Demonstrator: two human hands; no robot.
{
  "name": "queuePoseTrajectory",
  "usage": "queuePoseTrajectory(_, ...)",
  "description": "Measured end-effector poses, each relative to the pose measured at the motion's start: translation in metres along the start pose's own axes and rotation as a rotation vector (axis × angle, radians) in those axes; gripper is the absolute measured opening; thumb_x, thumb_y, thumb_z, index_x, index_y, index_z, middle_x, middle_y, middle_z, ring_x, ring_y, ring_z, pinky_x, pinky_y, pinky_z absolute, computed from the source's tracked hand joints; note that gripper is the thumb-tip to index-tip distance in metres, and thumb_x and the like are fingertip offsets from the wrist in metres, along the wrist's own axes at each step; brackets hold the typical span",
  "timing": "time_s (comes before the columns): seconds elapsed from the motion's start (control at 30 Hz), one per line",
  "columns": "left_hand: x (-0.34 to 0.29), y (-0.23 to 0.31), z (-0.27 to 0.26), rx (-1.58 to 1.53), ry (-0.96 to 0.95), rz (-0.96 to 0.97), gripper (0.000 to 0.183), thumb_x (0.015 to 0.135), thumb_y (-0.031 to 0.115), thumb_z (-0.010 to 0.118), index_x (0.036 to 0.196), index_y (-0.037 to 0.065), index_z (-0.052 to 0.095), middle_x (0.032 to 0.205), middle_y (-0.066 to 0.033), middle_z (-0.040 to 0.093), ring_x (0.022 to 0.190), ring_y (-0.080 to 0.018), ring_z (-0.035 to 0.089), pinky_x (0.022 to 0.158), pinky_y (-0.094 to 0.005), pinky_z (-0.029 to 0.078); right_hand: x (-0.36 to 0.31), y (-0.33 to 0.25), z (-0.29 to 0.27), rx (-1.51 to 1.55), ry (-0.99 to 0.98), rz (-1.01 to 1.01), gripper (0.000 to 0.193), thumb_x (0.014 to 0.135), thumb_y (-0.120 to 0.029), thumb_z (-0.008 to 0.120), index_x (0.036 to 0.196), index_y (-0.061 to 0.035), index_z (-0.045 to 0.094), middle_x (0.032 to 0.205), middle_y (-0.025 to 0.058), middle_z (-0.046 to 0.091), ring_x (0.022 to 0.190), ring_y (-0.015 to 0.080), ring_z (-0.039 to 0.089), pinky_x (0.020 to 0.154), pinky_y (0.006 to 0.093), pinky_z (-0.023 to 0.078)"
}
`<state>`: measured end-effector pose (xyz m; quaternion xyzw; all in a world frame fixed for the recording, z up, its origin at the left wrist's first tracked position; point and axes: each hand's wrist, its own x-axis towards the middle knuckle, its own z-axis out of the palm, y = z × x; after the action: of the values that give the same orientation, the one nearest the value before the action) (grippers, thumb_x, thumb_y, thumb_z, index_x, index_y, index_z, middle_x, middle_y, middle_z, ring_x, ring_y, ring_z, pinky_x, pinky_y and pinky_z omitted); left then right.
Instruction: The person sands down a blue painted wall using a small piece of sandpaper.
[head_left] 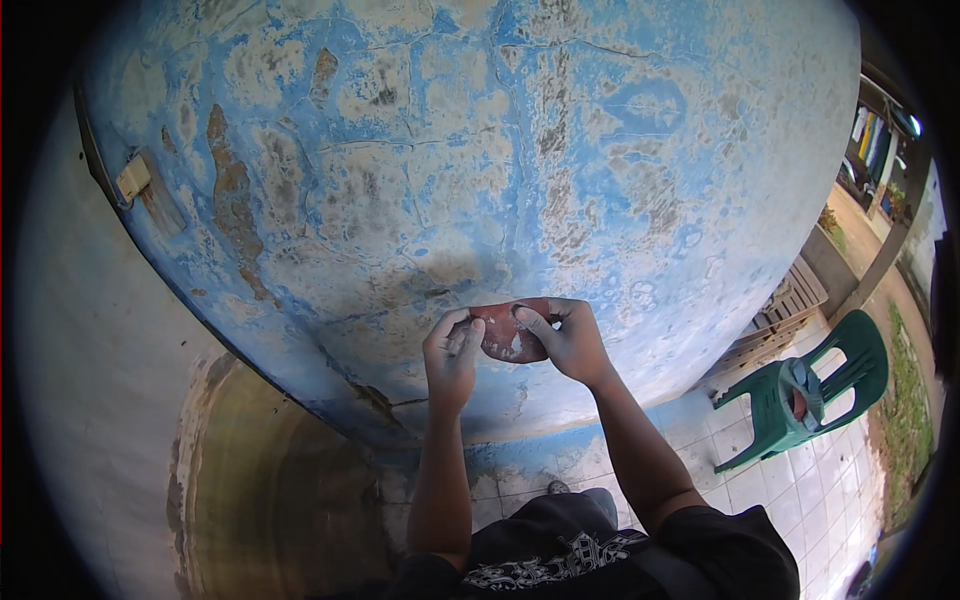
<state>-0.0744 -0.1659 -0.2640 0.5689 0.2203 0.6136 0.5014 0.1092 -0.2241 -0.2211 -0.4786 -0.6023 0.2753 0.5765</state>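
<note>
Between my two hands, in front of the wall, is a reddish-brown piece of sandpaper with pale dusty patches, its lower edge curving down. My left hand pinches its left end, thumb on the near face. At the other end, my right hand grips it the same way. Whitish dust coats the fingers of both hands. Behind them rises a blue wall with worn, flaking paint, cracks and bare patches; whether the sandpaper touches it I cannot tell.
To the right stands a green plastic chair with a bag on its seat. Slatted wood leans by the wall's right end. White tiles cover the floor. A small switch box hangs at left, above a brownish panel.
</note>
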Motion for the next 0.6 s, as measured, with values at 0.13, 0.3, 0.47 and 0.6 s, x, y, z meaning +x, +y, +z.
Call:
queuePoseTrajectory(0.13,0.002,0.003,0.006,-0.052,-0.173,-0.083,0.019,0.105,0.009,0.068,0.116,-0.006,0.069,0.106,-0.0076,0.074,0.096,-0.0104,0.067,0.085,-0.0257,0.052,-0.005,-0.013,-0.004,0.064,-0.052,0.049,0.027,0.106,-0.021,0.069,0.112,0.0026,0.080,0.082,0.0067,0.078,0.074,0.0055,0.060,0.068,0.0291,0.054)
queuePoseTrajectory(0.3,0.008,0.005,0.014,-0.086,-0.191,-0.065,0.017,0.102,0.006,0.069,0.116,-0.004,0.071,0.108,-0.0067,0.075,0.100,-0.0105,0.067,0.090,-0.0278,0.052,-0.009,-0.011,-0.014,0.115,-0.104,0.078,0.029,0.108,-0.022,0.065,0.113,0.0028,0.079,0.081,0.0088,0.077,0.074,0.0064,0.060,0.069,0.0289,0.054)
queuePoseTrajectory(0.47,0.009,0.010,0.024,-0.097,-0.203,-0.126,0.018,0.100,0.006,0.073,0.113,-0.006,0.073,0.102,-0.0064,0.073,0.094,-0.0100,0.065,0.086,-0.0270,0.051,-0.015,-0.016,-0.014,-0.088,0.058,-0.068,0.031,0.108,-0.026,0.065,0.112,0.0013,0.079,0.074,0.0150,0.073,0.067,0.0090,0.058,0.064,0.0321,0.053)
queuePoseTrajectory(0.6,0.009,-0.005,0.015,-0.165,-0.238,-0.076,0.018,0.100,0.006,0.074,0.112,-0.006,0.075,0.101,-0.0071,0.075,0.091,-0.0100,0.067,0.084,-0.0270,0.052,-0.016,-0.018,-0.007,-0.311,0.129,-0.147,0.031,0.108,-0.027,0.065,0.109,0.0004,0.080,0.072,0.0147,0.072,0.064,0.0099,0.056,0.062,0.0334,0.051)
